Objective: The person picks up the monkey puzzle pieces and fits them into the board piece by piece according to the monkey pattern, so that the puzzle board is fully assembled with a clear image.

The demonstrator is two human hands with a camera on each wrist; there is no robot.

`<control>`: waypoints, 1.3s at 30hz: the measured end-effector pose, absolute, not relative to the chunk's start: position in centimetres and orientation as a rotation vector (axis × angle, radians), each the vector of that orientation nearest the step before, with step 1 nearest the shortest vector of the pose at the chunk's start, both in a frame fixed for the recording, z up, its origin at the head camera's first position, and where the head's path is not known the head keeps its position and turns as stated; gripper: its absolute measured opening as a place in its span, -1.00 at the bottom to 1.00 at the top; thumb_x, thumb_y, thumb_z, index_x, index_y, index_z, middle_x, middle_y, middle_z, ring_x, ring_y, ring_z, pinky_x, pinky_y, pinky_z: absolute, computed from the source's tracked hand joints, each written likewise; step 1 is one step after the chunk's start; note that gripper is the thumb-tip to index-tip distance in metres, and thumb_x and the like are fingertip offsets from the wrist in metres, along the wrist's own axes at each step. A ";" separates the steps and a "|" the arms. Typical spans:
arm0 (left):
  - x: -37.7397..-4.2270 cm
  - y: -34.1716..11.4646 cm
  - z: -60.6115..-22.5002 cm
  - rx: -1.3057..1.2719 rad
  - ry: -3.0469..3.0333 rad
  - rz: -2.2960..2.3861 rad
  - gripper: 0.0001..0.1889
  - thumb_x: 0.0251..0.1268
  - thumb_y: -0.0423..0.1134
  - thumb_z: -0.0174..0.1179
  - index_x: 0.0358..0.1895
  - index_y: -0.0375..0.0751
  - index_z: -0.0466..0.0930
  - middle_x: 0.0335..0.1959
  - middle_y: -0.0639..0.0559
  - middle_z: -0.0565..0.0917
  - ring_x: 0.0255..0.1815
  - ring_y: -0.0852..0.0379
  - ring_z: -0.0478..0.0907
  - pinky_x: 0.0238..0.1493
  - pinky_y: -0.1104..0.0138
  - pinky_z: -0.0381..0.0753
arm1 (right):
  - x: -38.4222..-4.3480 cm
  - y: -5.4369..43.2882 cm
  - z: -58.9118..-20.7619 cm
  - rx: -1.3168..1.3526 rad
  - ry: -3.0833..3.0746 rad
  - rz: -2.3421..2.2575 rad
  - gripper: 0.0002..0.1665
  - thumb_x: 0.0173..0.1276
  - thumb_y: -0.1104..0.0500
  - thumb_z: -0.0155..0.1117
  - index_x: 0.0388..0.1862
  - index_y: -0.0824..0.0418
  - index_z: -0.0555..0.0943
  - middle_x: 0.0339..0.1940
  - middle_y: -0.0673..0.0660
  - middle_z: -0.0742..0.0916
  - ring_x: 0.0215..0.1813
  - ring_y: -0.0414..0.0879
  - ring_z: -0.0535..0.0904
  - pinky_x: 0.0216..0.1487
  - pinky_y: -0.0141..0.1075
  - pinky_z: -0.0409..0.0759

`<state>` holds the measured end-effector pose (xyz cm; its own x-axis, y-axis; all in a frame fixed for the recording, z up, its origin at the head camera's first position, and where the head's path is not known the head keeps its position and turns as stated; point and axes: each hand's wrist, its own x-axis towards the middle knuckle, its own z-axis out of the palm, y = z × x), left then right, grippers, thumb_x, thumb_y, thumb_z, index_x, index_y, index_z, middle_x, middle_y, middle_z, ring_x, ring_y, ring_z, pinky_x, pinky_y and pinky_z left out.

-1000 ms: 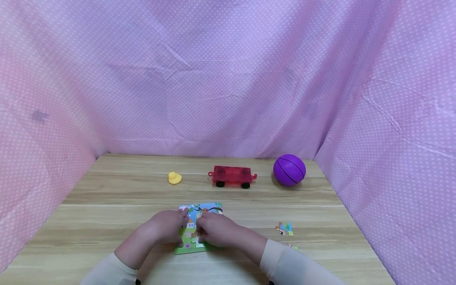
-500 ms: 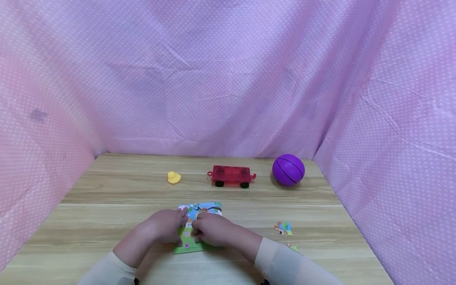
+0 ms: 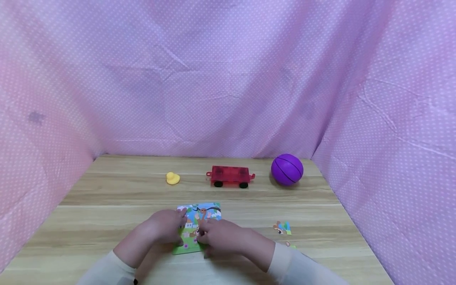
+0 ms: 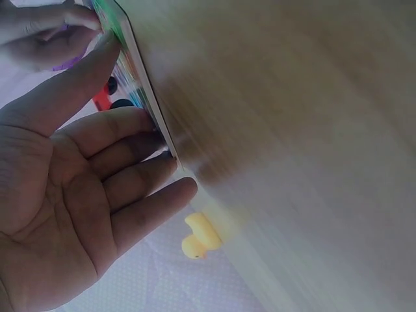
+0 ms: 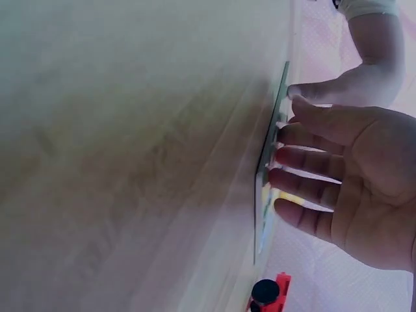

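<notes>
A picture jigsaw puzzle [image 3: 191,221] with an animal scene lies flat on the wooden table in front of me. My left hand [image 3: 165,226] rests along its left side, thumb at the near corner and fingertips higher up; in the left wrist view those fingers [image 4: 140,179] are nearly straight against the board's edge. Over the puzzle's lower right part, my right hand [image 3: 225,236] touches the surface with its fingertips. Its fingers [image 5: 309,185] look extended in the right wrist view, with nothing gripped. The hand hides part of the picture.
Loose puzzle pieces lie to the right, one with an eye [image 3: 282,228] and another [image 3: 290,244] nearer me. Behind the puzzle stand a yellow rubber duck [image 3: 173,178], a red toy wagon [image 3: 230,175] and a purple ball [image 3: 287,169]. Pink dotted cloth [image 3: 213,87] surrounds the table.
My right hand has moved across the puzzle toward its lower right, and its curled fingers have loosened. More of the animal picture shows now. The left hand has stayed at the left side.
</notes>
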<state>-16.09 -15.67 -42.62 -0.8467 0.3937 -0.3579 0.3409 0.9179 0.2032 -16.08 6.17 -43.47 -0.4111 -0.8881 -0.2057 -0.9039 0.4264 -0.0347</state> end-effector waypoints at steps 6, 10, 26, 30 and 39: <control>-16.2 -15.7 -42.7 0.545 2.681 0.170 -0.30 -0.05 0.04 0.50 0.22 -0.18 0.58 0.43 -0.18 0.39 0.37 -0.24 0.40 0.31 -0.11 0.40 | -15.3 7.6 -43.0 -1.578 2.455 0.209 -0.45 0.40 -0.22 0.19 0.33 -0.17 0.52 0.30 -0.19 0.53 0.19 -0.26 0.47 0.10 -0.36 0.57; -16.0 -15.7 -42.8 0.573 2.694 0.159 -0.33 -0.08 0.02 0.50 0.17 -0.19 0.61 0.43 -0.20 0.38 0.38 -0.26 0.38 0.33 -0.12 0.39 | -14.8 8.4 -43.0 -1.559 2.457 0.250 -0.46 0.43 -0.19 0.17 0.35 -0.19 0.49 0.40 -0.22 0.46 0.32 -0.21 0.41 0.16 -0.29 0.56; -15.8 -15.7 -43.1 0.551 2.715 0.185 -0.24 -0.09 0.02 0.51 0.25 -0.23 0.56 0.44 -0.22 0.37 0.40 -0.25 0.36 0.37 -0.08 0.36 | -16.0 16.7 -41.6 -1.130 2.690 -0.315 -0.57 0.38 -0.06 0.26 0.15 0.07 0.63 0.04 -0.06 0.69 0.10 -0.17 0.60 0.18 -0.19 0.58; -15.7 -15.8 -43.1 0.548 2.714 0.188 -0.25 -0.09 0.02 0.50 0.24 -0.22 0.57 0.44 -0.21 0.37 0.42 -0.23 0.35 0.37 -0.06 0.35 | -16.9 20.2 -41.5 -0.918 2.789 -0.289 -0.62 0.22 0.04 0.41 -0.01 0.15 0.66 -0.11 0.03 0.70 -0.07 -0.05 0.65 0.04 -0.07 0.62; -15.8 -15.9 -43.2 0.531 2.706 0.195 -0.27 -0.06 0.04 0.49 0.24 -0.18 0.57 0.45 -0.17 0.36 0.44 -0.21 0.33 0.38 -0.07 0.34 | -17.7 25.3 -42.4 -0.535 2.861 -0.169 -0.56 -0.14 0.15 0.60 -0.27 0.14 0.58 -0.32 0.03 0.59 -0.27 -0.03 0.54 -0.18 -0.03 0.60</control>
